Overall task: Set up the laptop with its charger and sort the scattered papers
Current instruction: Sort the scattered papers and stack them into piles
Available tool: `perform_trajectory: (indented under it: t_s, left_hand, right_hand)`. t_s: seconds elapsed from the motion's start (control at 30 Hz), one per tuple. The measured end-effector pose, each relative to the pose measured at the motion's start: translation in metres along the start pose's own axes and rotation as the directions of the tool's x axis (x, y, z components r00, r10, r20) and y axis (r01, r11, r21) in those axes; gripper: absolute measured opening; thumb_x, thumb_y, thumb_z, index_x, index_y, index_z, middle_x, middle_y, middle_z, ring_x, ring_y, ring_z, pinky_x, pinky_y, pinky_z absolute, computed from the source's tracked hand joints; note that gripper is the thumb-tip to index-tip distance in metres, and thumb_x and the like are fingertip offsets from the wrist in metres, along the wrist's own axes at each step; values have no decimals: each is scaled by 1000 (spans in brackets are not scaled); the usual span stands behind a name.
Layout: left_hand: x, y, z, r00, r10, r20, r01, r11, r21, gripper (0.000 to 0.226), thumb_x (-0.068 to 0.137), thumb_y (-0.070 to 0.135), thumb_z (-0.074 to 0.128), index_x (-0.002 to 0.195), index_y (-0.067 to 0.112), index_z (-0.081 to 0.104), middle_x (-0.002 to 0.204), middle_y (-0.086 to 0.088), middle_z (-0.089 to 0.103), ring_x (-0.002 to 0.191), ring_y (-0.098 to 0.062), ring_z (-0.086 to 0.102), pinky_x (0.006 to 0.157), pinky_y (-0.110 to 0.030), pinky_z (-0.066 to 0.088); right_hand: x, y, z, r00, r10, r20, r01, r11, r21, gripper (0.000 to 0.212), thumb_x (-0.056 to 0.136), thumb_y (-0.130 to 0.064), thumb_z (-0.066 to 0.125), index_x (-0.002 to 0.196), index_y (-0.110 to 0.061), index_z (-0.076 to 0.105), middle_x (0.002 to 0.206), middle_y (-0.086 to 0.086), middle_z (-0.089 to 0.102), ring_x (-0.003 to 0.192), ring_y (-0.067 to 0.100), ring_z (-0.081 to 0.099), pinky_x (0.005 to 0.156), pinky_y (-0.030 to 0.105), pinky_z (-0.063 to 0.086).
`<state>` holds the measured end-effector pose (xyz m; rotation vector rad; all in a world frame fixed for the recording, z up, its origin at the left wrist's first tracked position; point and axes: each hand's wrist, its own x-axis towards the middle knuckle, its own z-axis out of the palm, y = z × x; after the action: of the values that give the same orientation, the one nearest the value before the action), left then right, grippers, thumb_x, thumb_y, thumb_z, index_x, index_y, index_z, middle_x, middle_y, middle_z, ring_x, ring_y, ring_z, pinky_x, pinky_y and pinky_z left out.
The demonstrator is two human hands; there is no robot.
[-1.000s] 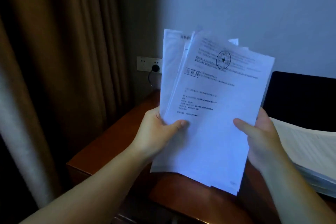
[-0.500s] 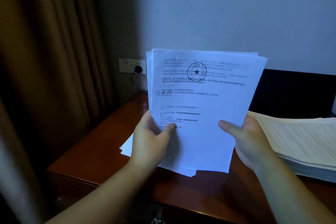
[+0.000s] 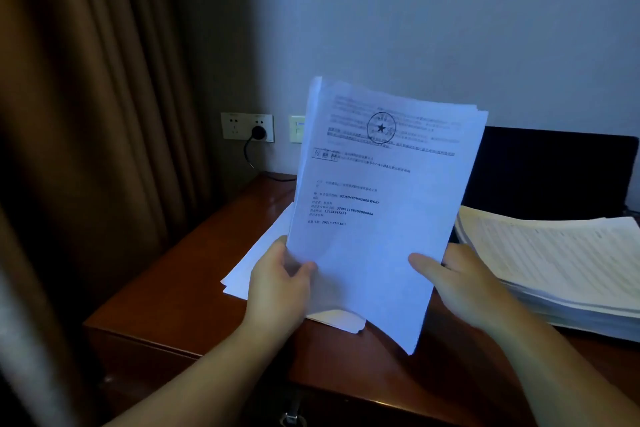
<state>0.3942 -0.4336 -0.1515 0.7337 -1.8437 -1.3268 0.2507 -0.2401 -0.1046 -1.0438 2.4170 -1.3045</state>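
I hold a sheaf of printed white papers upright above the desk; the front sheet carries a round star stamp and lines of text. My left hand grips the sheaf's lower left edge, thumb on the front. My right hand holds the lower right edge, thumb also on the front. A few more loose white sheets lie flat on the desk behind and below the sheaf. A black charger plug sits in the wall socket, its cable running down onto the desk. A dark laptop screen stands at the right.
The reddish wooden desk has its left edge near a brown curtain. A thick stack of printed pages lies at the right in front of the laptop. A second wall plate is beside the socket.
The fanned-out sheets have been squared together into one sheaf, and the sheaf has tilted slightly to the right. The view has shifted so more of the desk and socket shows.
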Motion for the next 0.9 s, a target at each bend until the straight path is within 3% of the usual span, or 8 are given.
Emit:
perform_trajectory:
  t_s: [0.13,0.23,0.3,0.37,0.5,0.67,0.8,0.9]
  left_hand:
    - [12,23,10,1000,6,-3,-6,1000,-7,32,89,1,69,99,31,69,92,10,75,88,-13,73,79,-36,62]
    - [20,49,27,1000,-13,-3,13,998,-58,25,86,3,75,95,26,68,90,11,74,85,-17,73,75,-41,64]
    - [24,66,41,1000,1,-24,-3,995,-100,25,85,9,78,94,29,65,92,13,70,83,-15,71,73,-42,65]
    - [27,81,59,999,-12,-37,5,983,-182,29,86,12,80,96,31,61,94,10,67,83,-13,69,73,-39,65]
    - [32,96,111,963,-247,108,267,830,-489,42,85,8,79,120,20,58,105,0,70,91,-23,73,85,-48,63]
    - [2,116,179,912,-143,385,268,918,-293,7,98,10,62,100,15,66,100,-8,75,82,-31,74,55,-31,57]
    - [-19,122,216,849,-150,507,280,941,-191,19,95,2,52,103,4,68,88,-12,68,48,-19,61,44,-24,49]
    - [-19,119,233,853,-167,495,261,957,-128,22,92,-1,47,99,4,67,89,-13,68,42,-16,59,48,-25,51]
  right_hand:
    - [1,-1,-16,999,31,-15,-27,981,190,30,103,-22,52,94,-43,72,100,-33,72,103,0,67,96,35,50]
    - [-3,2,-30,995,77,-62,-60,968,245,28,104,-20,47,101,-30,73,75,-24,72,67,-5,66,68,22,50]
    - [-8,9,-40,981,128,-144,-79,950,303,38,103,-18,46,76,-29,71,51,-11,56,39,5,47,54,29,31]
    - [-13,16,-51,949,212,-234,-109,915,388,49,103,-15,46,56,-24,56,40,-8,33,32,9,28,53,31,17]
    - [-21,37,-75,881,327,-343,-83,819,567,22,93,-18,53,72,-19,44,45,-8,25,36,9,19,56,30,14]
    - [-21,67,-94,805,465,-368,-71,692,718,24,100,-15,43,77,-19,40,59,-1,16,48,12,9,54,35,6]
    - [-14,82,-107,730,592,-341,-137,615,776,20,97,-16,40,78,-22,40,51,-5,23,41,10,13,49,26,5]
    - [-11,88,-113,687,649,-327,-175,585,792,20,95,-15,39,76,-20,40,45,-7,29,39,9,14,47,23,6]
